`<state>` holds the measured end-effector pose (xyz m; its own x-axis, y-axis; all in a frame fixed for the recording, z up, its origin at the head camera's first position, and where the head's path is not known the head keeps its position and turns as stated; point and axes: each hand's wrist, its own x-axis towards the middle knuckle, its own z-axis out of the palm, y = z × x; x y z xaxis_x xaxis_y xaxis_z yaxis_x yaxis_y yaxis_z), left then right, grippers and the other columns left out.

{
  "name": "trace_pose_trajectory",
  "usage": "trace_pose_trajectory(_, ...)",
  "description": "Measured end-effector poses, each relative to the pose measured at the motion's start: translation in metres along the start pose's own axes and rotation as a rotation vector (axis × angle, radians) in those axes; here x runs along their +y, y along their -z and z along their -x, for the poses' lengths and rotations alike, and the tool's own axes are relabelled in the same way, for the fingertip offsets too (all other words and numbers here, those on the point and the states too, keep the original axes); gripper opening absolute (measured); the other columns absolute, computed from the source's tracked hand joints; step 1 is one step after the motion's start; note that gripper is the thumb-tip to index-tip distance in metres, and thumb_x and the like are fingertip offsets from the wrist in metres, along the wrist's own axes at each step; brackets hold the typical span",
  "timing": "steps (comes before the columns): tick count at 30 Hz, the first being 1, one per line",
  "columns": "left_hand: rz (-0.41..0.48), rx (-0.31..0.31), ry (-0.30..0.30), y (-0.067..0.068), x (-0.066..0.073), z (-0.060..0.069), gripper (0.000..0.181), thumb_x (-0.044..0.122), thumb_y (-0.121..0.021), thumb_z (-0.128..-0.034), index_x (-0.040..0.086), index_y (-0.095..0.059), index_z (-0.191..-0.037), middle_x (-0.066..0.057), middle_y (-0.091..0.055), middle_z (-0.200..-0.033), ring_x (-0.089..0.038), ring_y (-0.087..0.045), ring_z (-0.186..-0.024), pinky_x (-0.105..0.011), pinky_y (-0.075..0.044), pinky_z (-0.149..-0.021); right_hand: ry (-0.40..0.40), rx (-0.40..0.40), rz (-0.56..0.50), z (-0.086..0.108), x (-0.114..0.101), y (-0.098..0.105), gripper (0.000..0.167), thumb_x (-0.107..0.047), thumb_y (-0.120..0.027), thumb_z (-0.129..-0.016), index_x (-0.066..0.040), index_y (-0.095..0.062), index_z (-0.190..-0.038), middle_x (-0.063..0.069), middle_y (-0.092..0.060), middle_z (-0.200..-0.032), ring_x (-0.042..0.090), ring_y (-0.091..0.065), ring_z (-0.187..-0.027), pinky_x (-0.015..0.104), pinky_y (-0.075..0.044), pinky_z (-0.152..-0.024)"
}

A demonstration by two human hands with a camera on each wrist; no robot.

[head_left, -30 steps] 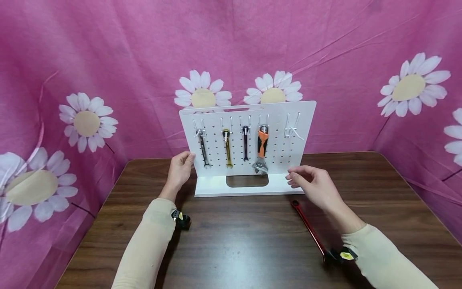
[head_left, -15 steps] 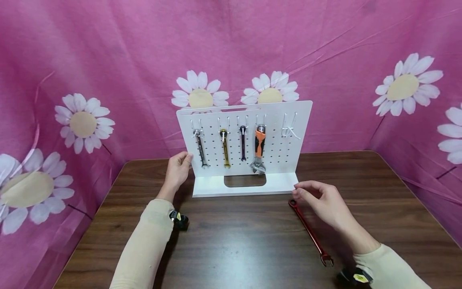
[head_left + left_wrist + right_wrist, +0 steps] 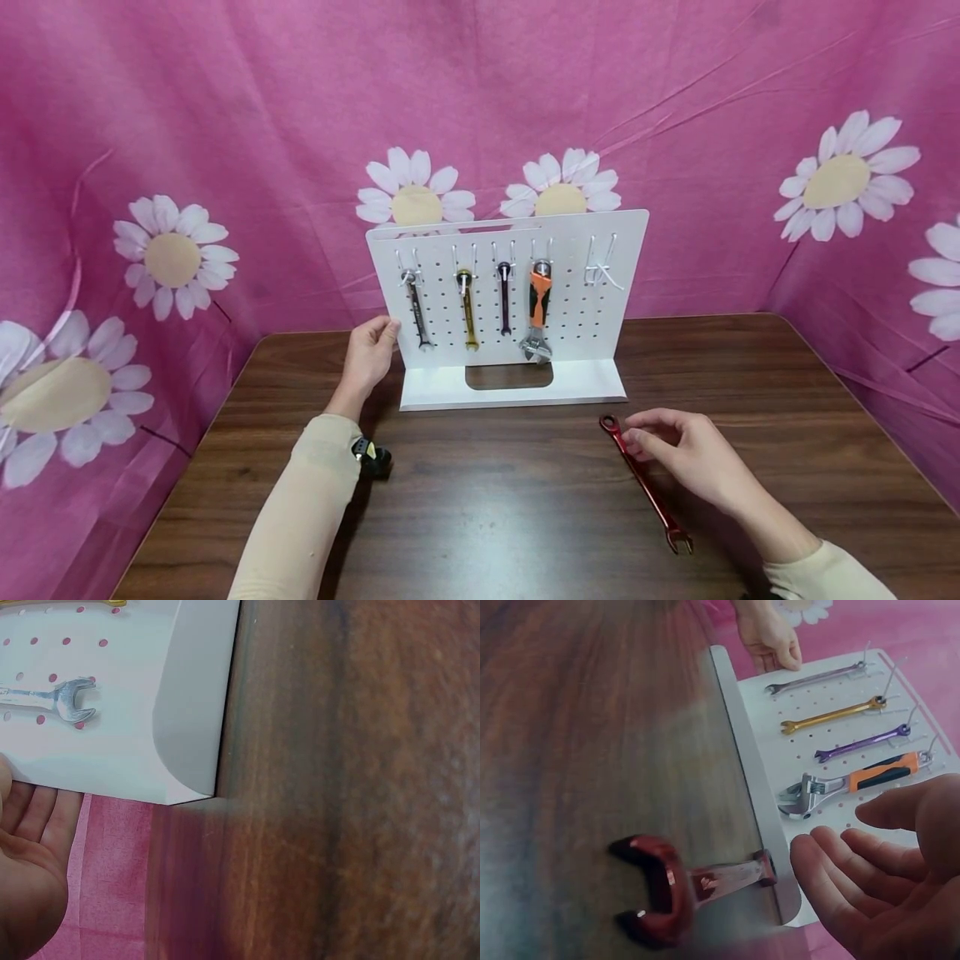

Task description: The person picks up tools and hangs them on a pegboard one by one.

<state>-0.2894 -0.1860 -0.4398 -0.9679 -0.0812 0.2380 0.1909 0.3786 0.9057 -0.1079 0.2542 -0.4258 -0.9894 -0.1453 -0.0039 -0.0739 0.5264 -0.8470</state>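
My left hand grips the left edge of the white pegboard stand; in the left wrist view the fingers lie behind the board. A red combination wrench lies slanted on the table, its open end toward me. Beside its ring end hovers my right hand, fingers loosely bent around nothing. The right wrist view shows a gap between the thumb and the fingertips. On the board hang a silver wrench, a gold wrench, a purple wrench and an orange-handled adjustable wrench.
A hook at the board's right end bears no tool. The stand has a cutout low in its middle. Dark wooden table stretches around the stand, and a pink flowered cloth hangs behind.
My right hand has moved down from beside the stand's right end toward me, to the red wrench. The left hand keeps its grip on the board edge. The head view has shifted slightly.
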Motion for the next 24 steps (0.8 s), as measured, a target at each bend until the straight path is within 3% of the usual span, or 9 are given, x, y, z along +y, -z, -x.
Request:
trace_pose_trajectory(4,0.008,-0.002,0.006,0.0,0.0,0.0,0.027,0.015,-0.06,-0.112,-0.008,-0.075,-0.108,-0.019,-0.078,-0.095,0.0,-0.059,-0.075,-0.016,-0.05,-0.07,-0.021,-0.036,0.02,0.005,0.007,-0.001,0.025,-0.007,-0.068,-0.105,0.011,-0.071,-0.123,0.011,-0.08,-0.089,0.011,-0.075,-0.073,0.028,-0.063,-0.067)
trace_pose_trajectory(12,0.017,0.003,-0.006,0.0,-0.002,0.0,0.028,0.014,-0.06,-0.1118,-0.009,-0.075,-0.107,-0.018,-0.078,-0.092,-0.001,-0.058,-0.073,-0.015,-0.049,-0.068,-0.095,-0.124,-0.035,0.015,0.02,-0.003,0.027,-0.007,-0.071,-0.103,0.012,-0.069,-0.121,0.009,-0.073,-0.082,0.011,-0.065,-0.061,0.034,-0.06,-0.055)
trace_pose_trajectory(18,0.023,-0.003,0.0,0.0,-0.001,0.0,0.028,0.015,-0.06,-0.1119,-0.009,-0.075,-0.108,-0.018,-0.078,-0.094,-0.002,-0.061,-0.075,-0.015,-0.052,-0.07,-0.18,-0.131,-0.016,0.018,0.025,-0.005,0.03,-0.018,-0.076,-0.101,0.008,-0.07,-0.117,0.006,-0.066,-0.07,0.014,-0.06,-0.047,0.035,-0.055,-0.045)
trace_pose_trajectory(24,0.0,0.002,-0.011,0.0,-0.001,0.0,0.026,0.015,-0.061,-0.1113,-0.007,-0.075,-0.105,-0.008,-0.069,-0.079,-0.004,-0.048,-0.066,-0.019,-0.042,-0.06,-0.252,-0.083,0.058,0.015,0.026,-0.012,0.03,-0.024,-0.082,-0.096,0.002,-0.071,-0.107,0.004,-0.061,-0.062,0.014,-0.057,-0.042,0.036,-0.052,-0.041)
